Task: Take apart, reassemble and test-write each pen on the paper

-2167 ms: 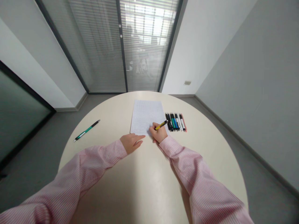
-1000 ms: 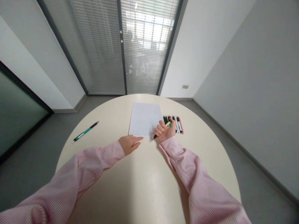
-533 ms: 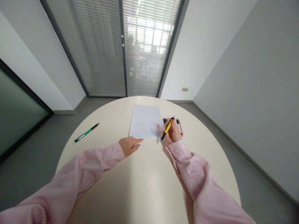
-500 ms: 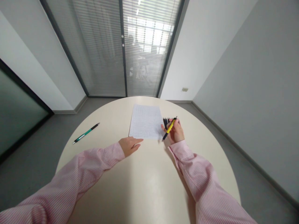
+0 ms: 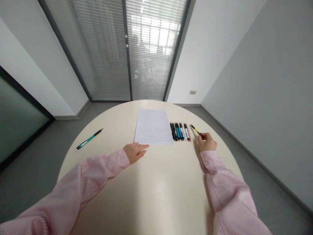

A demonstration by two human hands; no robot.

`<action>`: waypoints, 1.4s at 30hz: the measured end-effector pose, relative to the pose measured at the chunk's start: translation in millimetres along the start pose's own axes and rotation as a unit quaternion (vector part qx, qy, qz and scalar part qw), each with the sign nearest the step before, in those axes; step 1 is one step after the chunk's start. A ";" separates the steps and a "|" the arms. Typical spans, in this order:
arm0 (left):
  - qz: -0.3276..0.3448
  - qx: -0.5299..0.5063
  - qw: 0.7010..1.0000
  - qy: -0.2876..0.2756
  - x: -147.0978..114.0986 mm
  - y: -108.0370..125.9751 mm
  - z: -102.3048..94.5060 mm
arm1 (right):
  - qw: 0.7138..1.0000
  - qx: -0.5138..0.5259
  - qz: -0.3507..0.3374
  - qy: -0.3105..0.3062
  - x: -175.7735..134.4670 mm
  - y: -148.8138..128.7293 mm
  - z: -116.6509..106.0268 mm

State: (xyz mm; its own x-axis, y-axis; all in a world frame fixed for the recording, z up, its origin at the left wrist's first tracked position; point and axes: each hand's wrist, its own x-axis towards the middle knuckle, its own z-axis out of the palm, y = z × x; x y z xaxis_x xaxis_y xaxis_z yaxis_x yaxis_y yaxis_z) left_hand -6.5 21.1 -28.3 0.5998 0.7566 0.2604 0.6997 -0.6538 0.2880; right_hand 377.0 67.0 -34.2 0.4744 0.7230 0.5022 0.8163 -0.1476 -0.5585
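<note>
My right hand (image 5: 207, 142) is closed on the near end of a yellow and black pen (image 5: 195, 129), low at the table's right side. The pen's far tip points away and to the left. Just left of it, several pens (image 5: 180, 132) lie side by side in a row, in black, green, blue, white and pink. A sheet of lined paper (image 5: 153, 127) lies beside that row. My left hand (image 5: 135, 152) rests at the paper's lower left corner, fingers stretched out, holding nothing.
A green and black pen (image 5: 89, 139) lies alone on the left of the round cream table (image 5: 151, 189). Beyond the table's far edge stand glass panels with blinds (image 5: 110, 65), and a grey wall (image 5: 264, 88) rises on the right.
My right hand has moved right with the yellow pen, from the paper's lower right corner to beyond the row, and lowered it, uncovering the row. My left hand has stayed put.
</note>
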 end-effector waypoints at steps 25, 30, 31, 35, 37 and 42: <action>0.006 0.009 1.000 0.009 1.2 2.1 -2.4 | 0.954 0.075 -0.262 -0.121 -68.4 -89.2 -11.0; 0.008 0.001 1.000 0.016 1.3 2.7 -3.2 | 0.879 0.053 -0.362 -0.306 -125.8 -142.4 -9.2; 0.009 -0.003 1.000 0.020 1.0 2.9 -2.4 | 0.867 0.039 -0.384 -0.314 -131.1 -147.1 -9.1; 0.014 -0.009 0.999 0.051 0.2 4.0 1.4 | 0.866 0.019 -0.382 -0.322 -133.4 -148.9 -9.3; 0.014 -0.004 0.996 0.085 1.7 2.7 -0.4 | 0.867 0.024 -0.374 -0.327 -130.7 -145.5 -9.2; -0.103 0.091 0.971 0.194 9.2 -23.1 -31.3 | 0.865 0.032 -0.377 -0.331 -129.2 -140.0 -8.8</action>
State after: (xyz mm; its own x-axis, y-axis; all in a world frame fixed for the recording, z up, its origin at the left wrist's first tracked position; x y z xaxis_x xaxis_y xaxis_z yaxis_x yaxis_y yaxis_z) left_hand -29.3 42.9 -3.7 0.2735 0.7877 0.5520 0.8673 -0.4501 0.2125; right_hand 204.3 -11.7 -15.1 -0.4939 0.8288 0.2629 0.7815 0.5557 -0.2837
